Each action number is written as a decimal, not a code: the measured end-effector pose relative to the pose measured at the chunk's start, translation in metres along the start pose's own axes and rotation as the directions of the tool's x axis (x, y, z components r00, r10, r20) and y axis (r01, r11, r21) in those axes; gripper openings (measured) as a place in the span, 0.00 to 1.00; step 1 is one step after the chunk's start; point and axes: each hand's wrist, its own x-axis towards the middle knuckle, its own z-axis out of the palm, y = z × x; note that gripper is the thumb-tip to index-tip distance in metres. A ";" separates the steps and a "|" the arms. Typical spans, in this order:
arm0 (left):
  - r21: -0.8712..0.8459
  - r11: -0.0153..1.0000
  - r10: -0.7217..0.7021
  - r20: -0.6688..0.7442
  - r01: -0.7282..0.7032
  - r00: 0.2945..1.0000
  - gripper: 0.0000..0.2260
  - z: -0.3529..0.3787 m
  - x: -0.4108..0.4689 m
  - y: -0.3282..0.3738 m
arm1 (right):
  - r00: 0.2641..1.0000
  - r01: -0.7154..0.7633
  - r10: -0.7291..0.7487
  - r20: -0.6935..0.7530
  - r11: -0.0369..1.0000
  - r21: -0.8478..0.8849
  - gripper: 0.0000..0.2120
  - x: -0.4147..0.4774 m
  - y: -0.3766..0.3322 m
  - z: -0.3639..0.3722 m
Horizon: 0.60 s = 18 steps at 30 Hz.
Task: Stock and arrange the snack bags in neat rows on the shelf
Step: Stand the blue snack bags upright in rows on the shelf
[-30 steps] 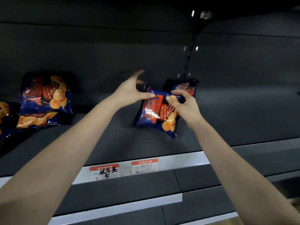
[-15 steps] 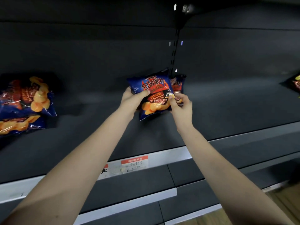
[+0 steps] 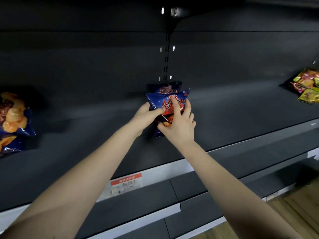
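A blue snack bag (image 3: 165, 100) with red lettering stands upright on the dark shelf (image 3: 241, 118), just in front of a second blue bag (image 3: 170, 87) that leans on the back panel. My left hand (image 3: 146, 115) grips the front bag's left edge, thumb across its face. My right hand (image 3: 179, 121) lies over the bag's lower front, fingers spread up over the red print and thumb under its bottom. More blue bags (image 3: 13, 121) with orange snack pictures sit at the far left of the same shelf.
Yellow-green snack bags (image 3: 307, 85) lie at the shelf's far right. A slotted upright post (image 3: 166, 57) runs up the back panel behind the bags. A white price rail with a red label (image 3: 126, 184) fronts the shelf. Lower shelves and wooden floor (image 3: 293, 204) lie below.
The front bag went from tilted and held out in front to upright and pushed back against the rear bag. My right hand slid from its edge onto its front.
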 end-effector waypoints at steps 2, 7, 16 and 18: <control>0.057 0.998 0.031 -0.039 -0.029 0.999 0.09 0.002 0.004 -0.003 | 1.000 0.000 0.000 0.014 1.000 -0.023 0.43 0.006 0.005 -0.001; 0.540 0.842 0.198 -0.309 0.000 0.930 0.21 -0.006 0.012 -0.019 | 0.995 -0.021 0.028 0.095 0.997 -0.077 0.42 0.021 0.014 0.008; 0.912 0.408 0.293 -0.179 0.047 0.939 0.22 -0.013 0.008 -0.060 | 0.973 0.019 0.029 0.228 0.978 -0.208 0.44 0.040 0.016 0.027; 0.915 0.402 0.291 -0.154 0.025 0.944 0.21 -0.013 0.008 -0.063 | 0.967 0.019 0.040 0.251 0.973 -0.230 0.45 0.041 0.017 0.028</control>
